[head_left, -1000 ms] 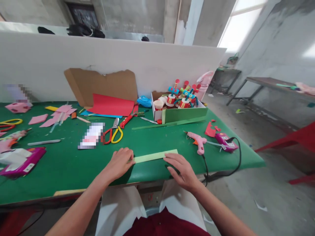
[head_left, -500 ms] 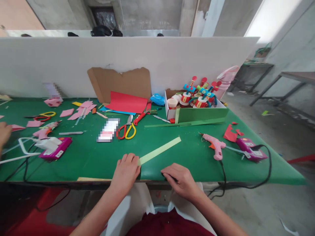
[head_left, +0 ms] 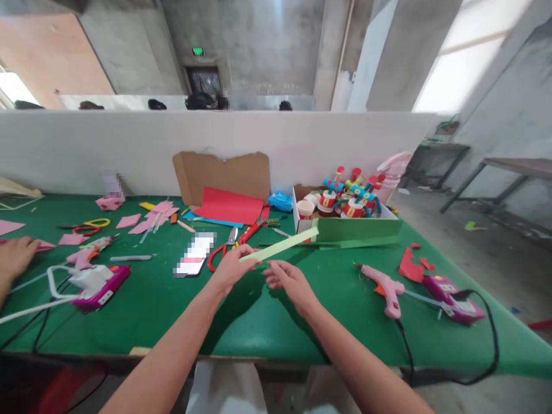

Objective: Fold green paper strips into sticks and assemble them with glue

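My left hand [head_left: 233, 268] is closed on one end of a light green paper strip [head_left: 282, 245], which is raised above the table and slants up to the right. Just below the strip, my right hand [head_left: 287, 276] has its fingers apart and no object shows in it. Behind my left hand lie scissors [head_left: 217, 259] with red and yellow handles, partly covered by it. A phone [head_left: 196, 255] rests to the left of them. Beyond the strip stands a box [head_left: 357, 231] holding paper cups and several paper-cup figures.
On the right lie a pink glue gun [head_left: 388, 287], a purple power strip [head_left: 455, 302] and red paper scraps [head_left: 411, 264]. To the left are another purple power strip [head_left: 101, 290], pink paper pieces and a co-worker's hand [head_left: 19, 256]. Red paper [head_left: 230, 206] leans before cardboard [head_left: 219, 172].
My left hand has lifted the strip off the table and moved it forward. My right hand has come up from the table edge and its fingers have spread. The view has tilted up.
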The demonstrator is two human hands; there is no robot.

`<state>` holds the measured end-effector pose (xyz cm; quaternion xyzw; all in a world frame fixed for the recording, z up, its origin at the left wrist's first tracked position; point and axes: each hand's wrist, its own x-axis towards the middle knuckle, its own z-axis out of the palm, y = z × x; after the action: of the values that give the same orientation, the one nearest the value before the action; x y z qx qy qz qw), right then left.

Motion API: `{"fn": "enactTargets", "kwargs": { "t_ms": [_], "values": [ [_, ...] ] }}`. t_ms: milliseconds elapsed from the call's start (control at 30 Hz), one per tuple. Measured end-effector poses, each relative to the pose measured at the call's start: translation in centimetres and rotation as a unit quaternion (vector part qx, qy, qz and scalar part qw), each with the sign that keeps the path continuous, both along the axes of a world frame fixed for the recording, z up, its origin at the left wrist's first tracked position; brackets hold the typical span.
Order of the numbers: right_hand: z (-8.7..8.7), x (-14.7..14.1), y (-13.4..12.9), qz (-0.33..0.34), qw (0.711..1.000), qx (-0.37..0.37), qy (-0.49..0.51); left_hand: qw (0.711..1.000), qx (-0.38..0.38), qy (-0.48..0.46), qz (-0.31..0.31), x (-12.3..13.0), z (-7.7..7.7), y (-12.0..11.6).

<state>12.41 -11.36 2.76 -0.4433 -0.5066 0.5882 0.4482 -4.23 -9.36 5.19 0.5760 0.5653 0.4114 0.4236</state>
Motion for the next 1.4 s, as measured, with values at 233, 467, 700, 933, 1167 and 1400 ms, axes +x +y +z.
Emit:
{"fn": "enactTargets", "kwargs": {
  "t_ms": [233, 467, 700, 933, 1167, 1400],
  "values": [
    [0.3, -1.3, 6.7, -0.153, 0.979, 0.079, 0.109, 0.982, 0.090, -0.145, -0.082, 3.3, -1.2, 5.6],
    [-0.9, 0.4, 7.1, -0.159, 0.980, 0.103, 0.062, 0.976, 0.033, -0.178, -0.118, 2.8, -2.4, 4.9],
    [-1.2, 0.4, 7.6, -0.173, 0.978, 0.072, 0.093, 0.979, -0.073, -0.137, -0.133, 3.2, -2.7, 4.6],
    [-1.4, 0.6, 7.2, -0.155, 0.985, 0.074, 0.026, 0.984, -0.056, -0.147, -0.080, 3.8, -3.0, 4.5],
    [-1.6, 0.4, 7.0, -0.129, 0.988, 0.089, -0.017, 0.988, -0.039, -0.136, -0.058, 3.5, -3.1, 4.7],
    [-1.9, 0.7, 7.3, -0.129, 0.986, 0.098, -0.041, 0.985, -0.044, -0.147, -0.083, 3.2, -3.0, 4.7]
  ]
}}
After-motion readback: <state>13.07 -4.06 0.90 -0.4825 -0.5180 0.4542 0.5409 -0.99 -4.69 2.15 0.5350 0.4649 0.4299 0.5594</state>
